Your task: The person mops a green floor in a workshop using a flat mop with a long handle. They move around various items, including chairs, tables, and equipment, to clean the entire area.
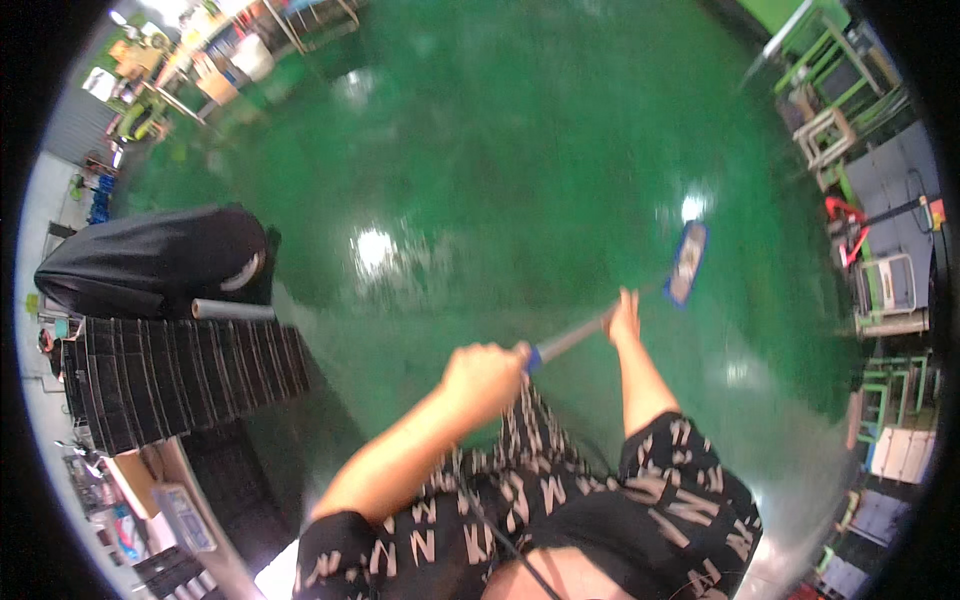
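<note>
A flat mop with a grey pole (573, 338) slants across the middle of the head view. Its narrow, blue-edged mop head (687, 264) lies on the green floor, ahead and to the right. My left hand (483, 379) is closed round the top of the handle, beside a blue collar (532, 360). Further down the pole is my right hand (624, 318), wrapped loosely about it with some fingertips pointing up. The underside of that grip is hidden.
Glossy green floor (480, 180) stretches ahead. To the left stand a large black-covered object (160, 258), a grey roll (232, 310) and a black ribbed stack (190, 375). Green-framed racks (835, 75) and a red tool (846, 230) line the right side. A cluttered bench (215, 75) stands far left.
</note>
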A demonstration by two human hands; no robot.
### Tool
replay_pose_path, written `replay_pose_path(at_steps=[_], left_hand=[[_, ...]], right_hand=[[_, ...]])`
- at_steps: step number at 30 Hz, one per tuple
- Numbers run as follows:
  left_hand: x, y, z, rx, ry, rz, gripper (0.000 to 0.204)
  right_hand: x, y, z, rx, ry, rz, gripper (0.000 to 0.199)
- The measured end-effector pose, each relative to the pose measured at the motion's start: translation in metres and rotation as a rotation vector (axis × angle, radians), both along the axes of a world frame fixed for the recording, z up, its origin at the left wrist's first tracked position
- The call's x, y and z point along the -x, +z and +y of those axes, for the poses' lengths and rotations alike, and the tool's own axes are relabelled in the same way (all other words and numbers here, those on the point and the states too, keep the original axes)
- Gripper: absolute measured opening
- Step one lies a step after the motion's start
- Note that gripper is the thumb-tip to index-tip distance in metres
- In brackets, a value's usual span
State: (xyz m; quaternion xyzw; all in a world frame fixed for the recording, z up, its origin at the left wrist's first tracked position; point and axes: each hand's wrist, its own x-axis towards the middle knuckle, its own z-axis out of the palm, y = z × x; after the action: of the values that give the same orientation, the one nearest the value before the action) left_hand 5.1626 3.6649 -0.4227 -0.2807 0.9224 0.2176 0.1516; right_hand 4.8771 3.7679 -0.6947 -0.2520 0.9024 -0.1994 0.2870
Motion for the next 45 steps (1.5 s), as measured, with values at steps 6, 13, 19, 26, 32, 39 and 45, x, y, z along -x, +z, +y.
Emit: replay_pose_path(at_steps=[6,13,19,26,32,39,45], left_hand=[[-0.124,0.015,0.021,0.015,0.123,-0.099,0.025],[-0.404,0.152,0.103,0.173,0.568,-0.305,0.041],[-0.525,0.239,0.219,0.392,0.846,-0.45,0.046],[-0.522,0.276,0.277,0.648,0.88,-0.562,0.051],[-0.498,0.245,0.269,0.63,0.72,-0.559,0.053],[-0.43,0.321,0.307,0.217,0.69,-0.358,0.047],[-0.352,0.333,0.324,0.212,0.503,-0.308,0.049]], right_hand=[[-0.103,-0.004,-0.01,-0.234,0.439,0.313,0.089],[-0.441,0.078,-0.015,0.194,0.745,-0.063,0.06],[-0.652,0.137,0.014,0.491,1.083,-0.148,0.044],[-0.773,0.158,-0.014,0.696,1.319,-0.526,0.032],[-0.741,0.158,-0.032,0.637,1.49,-0.402,0.02],[-0.657,0.203,0.055,0.873,1.411,-0.395,0.02],[-0.484,0.23,0.158,0.742,1.33,-0.414,0.019]])
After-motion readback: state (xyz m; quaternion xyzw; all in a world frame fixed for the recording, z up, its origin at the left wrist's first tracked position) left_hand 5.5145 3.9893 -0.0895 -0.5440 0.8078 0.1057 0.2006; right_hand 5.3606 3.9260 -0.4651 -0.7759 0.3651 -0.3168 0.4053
